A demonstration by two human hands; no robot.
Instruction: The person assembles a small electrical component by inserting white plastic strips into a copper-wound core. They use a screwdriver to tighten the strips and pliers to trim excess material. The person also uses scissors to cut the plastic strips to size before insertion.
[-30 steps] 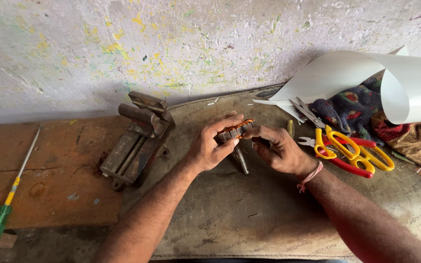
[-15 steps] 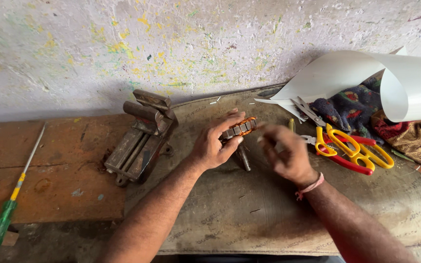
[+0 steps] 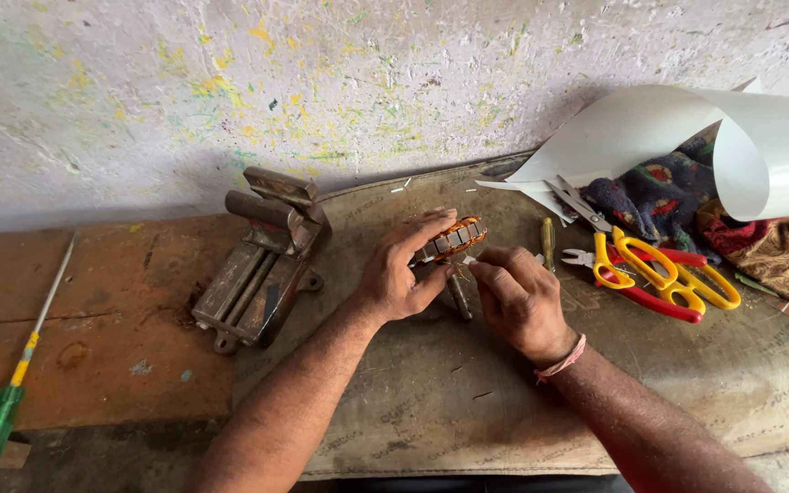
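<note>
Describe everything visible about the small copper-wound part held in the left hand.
The copper-wound part is a small cylinder with grey metal segments round its side and orange-brown winding at the end. It lies tilted, raised just above the bench mat, gripped in the left hand. A dark shaft sticks down from it. The right hand has its fingertips close beside it; whether they touch is unclear.

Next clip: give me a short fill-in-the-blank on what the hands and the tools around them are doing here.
1. The left hand holds a small motor part wound with ____ wire.
2. The metal vise lies to the ____ of both hands.
3. The screwdriver at the bench's left edge has a ____ handle.
4. The scissors nearest the right hand have yellow and ____ handles.

Missing words: copper; left; green; red
</note>
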